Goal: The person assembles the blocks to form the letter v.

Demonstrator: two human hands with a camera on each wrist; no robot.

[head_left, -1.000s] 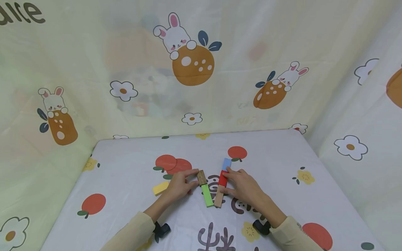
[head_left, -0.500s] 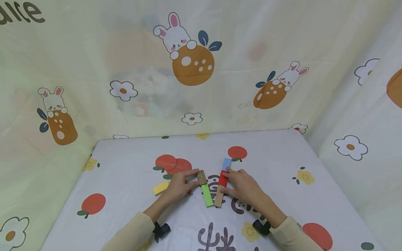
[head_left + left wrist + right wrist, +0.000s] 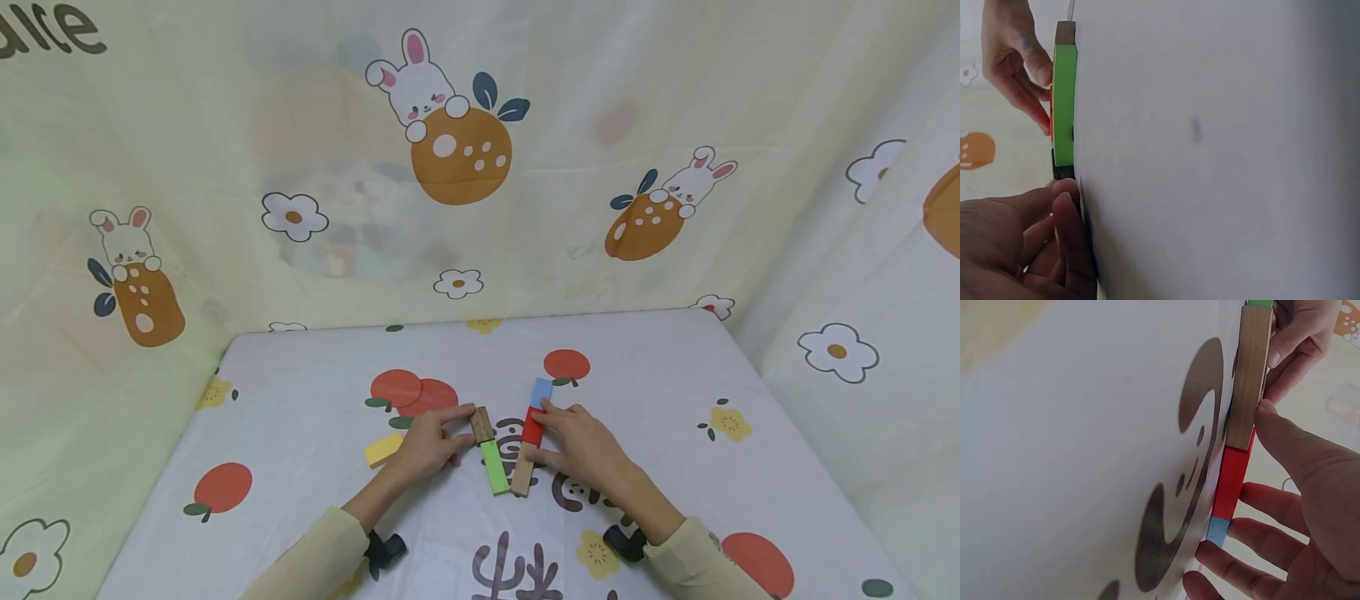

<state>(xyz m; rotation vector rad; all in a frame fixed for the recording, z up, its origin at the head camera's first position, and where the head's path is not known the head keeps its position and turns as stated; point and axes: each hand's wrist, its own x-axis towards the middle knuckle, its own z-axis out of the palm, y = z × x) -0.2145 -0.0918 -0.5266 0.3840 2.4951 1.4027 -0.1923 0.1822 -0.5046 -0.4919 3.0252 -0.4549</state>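
Note:
Small wooden blocks lie end to end in a narrow V on the table. Its left arm is a dark brown block [image 3: 483,424] and a light green block [image 3: 494,468]. A tan block [image 3: 1249,375], a red block [image 3: 1231,481] and a light blue block [image 3: 1217,530] form the right arm. My left hand [image 3: 424,446] touches the dark brown block's left side with index finger and thumb. Along the outer side of the right arm rests my right hand [image 3: 588,448], thumb at the tan block, fingers spread by the red and blue ones.
A yellow block [image 3: 384,450] lies apart, left of my left hand and partly covered by it. The white tablecloth [image 3: 645,367] carries printed fruit and flowers. Printed curtains [image 3: 540,250] stand behind and at both sides. Black wrist devices [image 3: 387,551] sit at both sleeves.

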